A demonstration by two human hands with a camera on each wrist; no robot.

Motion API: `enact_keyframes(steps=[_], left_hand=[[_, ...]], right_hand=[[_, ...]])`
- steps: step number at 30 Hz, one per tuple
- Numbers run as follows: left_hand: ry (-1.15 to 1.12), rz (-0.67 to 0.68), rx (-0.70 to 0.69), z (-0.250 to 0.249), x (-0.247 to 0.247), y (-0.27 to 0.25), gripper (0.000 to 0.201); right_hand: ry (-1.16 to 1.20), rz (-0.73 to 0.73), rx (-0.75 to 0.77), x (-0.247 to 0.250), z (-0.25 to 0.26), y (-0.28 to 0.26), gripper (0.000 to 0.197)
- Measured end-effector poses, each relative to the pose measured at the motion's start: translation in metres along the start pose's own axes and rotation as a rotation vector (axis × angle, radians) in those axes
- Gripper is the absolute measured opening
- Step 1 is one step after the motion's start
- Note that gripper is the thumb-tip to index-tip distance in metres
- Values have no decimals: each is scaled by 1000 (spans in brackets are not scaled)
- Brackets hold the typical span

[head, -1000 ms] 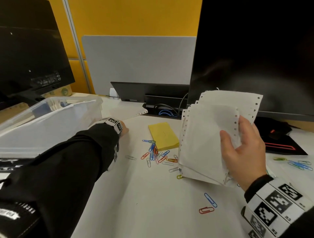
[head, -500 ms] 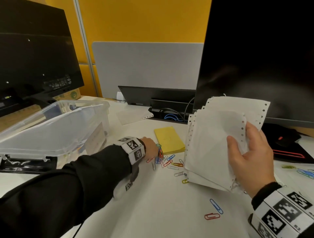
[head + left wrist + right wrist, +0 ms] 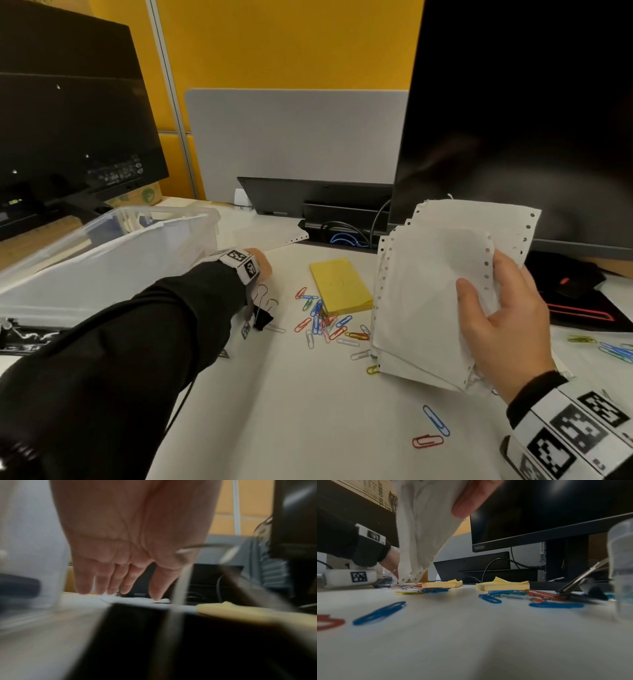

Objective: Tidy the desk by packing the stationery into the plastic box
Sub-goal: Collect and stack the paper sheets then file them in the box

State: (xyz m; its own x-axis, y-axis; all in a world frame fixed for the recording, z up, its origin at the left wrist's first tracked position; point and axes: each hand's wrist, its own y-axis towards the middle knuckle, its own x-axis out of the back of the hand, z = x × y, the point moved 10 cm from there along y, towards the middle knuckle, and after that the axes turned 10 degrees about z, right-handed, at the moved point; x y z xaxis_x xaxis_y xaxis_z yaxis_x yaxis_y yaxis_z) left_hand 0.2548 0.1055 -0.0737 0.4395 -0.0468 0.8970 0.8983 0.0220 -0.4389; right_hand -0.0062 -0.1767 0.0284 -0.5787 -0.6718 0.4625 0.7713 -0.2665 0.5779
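Note:
My right hand (image 3: pixel 496 308) grips a stack of white punched sheets (image 3: pixel 438 291) upright above the desk; its fingers pinch the same sheets (image 3: pixel 426 527) in the right wrist view. My left hand (image 3: pixel 263 265) reaches to a loose punched sheet (image 3: pixel 270 236) beside the clear plastic box (image 3: pixel 102 260). Its fingers (image 3: pixel 101 586) are straight, with the tips at that sheet (image 3: pixel 137 599). A black binder clip (image 3: pixel 262 317) lies under the left wrist. A yellow sticky-note pad (image 3: pixel 340 286) and several coloured paper clips (image 3: pixel 322 318) lie between my hands.
Two dark monitors stand at the left (image 3: pixel 68 120) and right (image 3: pixel 520 120). A cable tray (image 3: pixel 342 233) sits behind the pad, and a black mouse (image 3: pixel 575 284) is at the far right. More paper clips (image 3: pixel 431 431) lie near the front. A second sticky pad (image 3: pixel 503 585) shows low down.
My left hand has drawn back from the paper clips to the loose sheet by the box. A black binder clip now shows under its wrist. The right hand still holds the sheets.

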Motion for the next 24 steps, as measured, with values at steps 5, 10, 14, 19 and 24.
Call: enact_keyframes(steps=[5,10,14,19,24], left_hand=[[-62,52,54,10,-16,27,65],[-59,22,-69,-15,-6,12,56],[-174,-198,-152,-22,32,10,36],[-78,-162,-173,-26,27,29,57],[-27,-99,-113,-22,18,40,59]], right_hand=[[-7,-17,12,1,0,1,39],[-8,-29,26,1,1,0,47],[6,-15,16,-1,-1,0,40],[4,-6,-3,-2,-5,-1,38],[-7,-6,-6,-1,-4,1,38]])
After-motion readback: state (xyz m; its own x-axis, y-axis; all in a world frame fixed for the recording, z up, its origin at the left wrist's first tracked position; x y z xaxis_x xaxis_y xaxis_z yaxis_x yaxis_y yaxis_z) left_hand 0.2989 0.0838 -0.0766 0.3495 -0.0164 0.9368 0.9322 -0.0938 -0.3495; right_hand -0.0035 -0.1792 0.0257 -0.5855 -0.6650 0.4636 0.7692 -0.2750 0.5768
